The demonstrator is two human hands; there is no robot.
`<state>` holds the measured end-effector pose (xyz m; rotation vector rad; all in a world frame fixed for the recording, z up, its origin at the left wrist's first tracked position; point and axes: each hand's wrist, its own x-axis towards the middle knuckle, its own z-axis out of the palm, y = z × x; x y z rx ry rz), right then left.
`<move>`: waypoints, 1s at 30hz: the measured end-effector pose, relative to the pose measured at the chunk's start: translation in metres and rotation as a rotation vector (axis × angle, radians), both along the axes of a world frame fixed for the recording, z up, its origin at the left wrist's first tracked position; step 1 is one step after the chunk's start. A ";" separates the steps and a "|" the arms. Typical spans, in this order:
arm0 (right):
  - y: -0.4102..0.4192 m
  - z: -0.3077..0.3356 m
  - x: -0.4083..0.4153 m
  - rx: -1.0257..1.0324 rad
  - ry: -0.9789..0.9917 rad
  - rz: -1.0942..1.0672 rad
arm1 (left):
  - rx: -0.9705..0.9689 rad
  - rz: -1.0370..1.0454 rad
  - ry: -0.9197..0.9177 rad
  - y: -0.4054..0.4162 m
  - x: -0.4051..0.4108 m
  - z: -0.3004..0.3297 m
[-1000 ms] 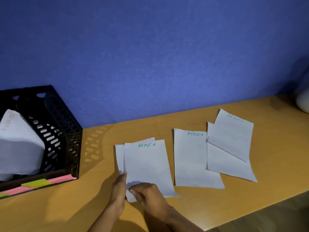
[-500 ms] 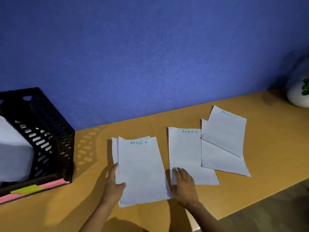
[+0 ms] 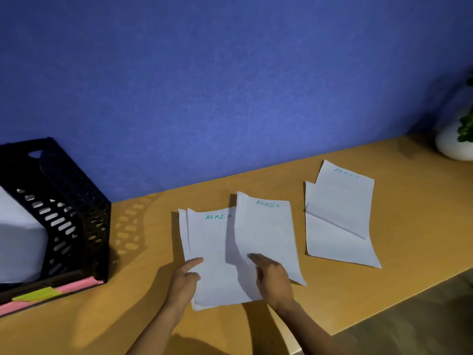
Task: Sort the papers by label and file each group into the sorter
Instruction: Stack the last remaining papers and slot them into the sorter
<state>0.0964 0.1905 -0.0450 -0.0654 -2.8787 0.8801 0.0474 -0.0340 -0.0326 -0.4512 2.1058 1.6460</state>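
Presently, on the wooden worktop (image 3: 256, 329) against a blue wall (image 3: 230, 85):

Left hand (image 3: 184, 279): thumb laid on top of the left paper stack (image 3: 212, 257) near its lower left edge, remaining fingers curled at or under the edge; whether they pinch the sheets from below cannot be told. The stack holds at least two sheets, the top one lettered "ADMIN" in green, lying flat.

Right hand (image 3: 272, 278): fingers spread and loosely extended, resting on the lower part of the middle sheet (image 3: 265, 234); not closed round anything. This sheet, also marked "ADMIN", overlaps the right edge of the left stack, and its upper left corner appears lifted, casting a shadow on the stack.

Right pair of sheets (image 3: 337, 221): two overlapping papers, the upper tilted and marked "ADMIN", lying apart from both hands.

Black mesh sorter (image 3: 74, 216): at far left, well apart from the loose papers, with white paper (image 3: 18, 247) already standing inside; pink and yellow labels (image 3: 46, 293) along its front base.

White plant pot (image 3: 453, 147): far right edge, with green leaves.
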 end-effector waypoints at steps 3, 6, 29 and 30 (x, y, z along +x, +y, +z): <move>-0.021 0.011 0.003 -0.043 0.026 0.140 | 0.088 0.010 -0.007 0.013 0.001 0.005; -0.036 0.014 0.007 -0.130 -0.046 0.291 | 0.201 0.034 0.065 0.025 0.001 0.012; 0.145 -0.029 0.013 0.339 -0.345 -0.384 | 0.143 -0.035 0.094 0.070 -0.021 -0.005; 0.149 -0.029 0.011 0.378 -0.371 -0.394 | 0.135 -0.034 0.089 0.072 -0.021 -0.005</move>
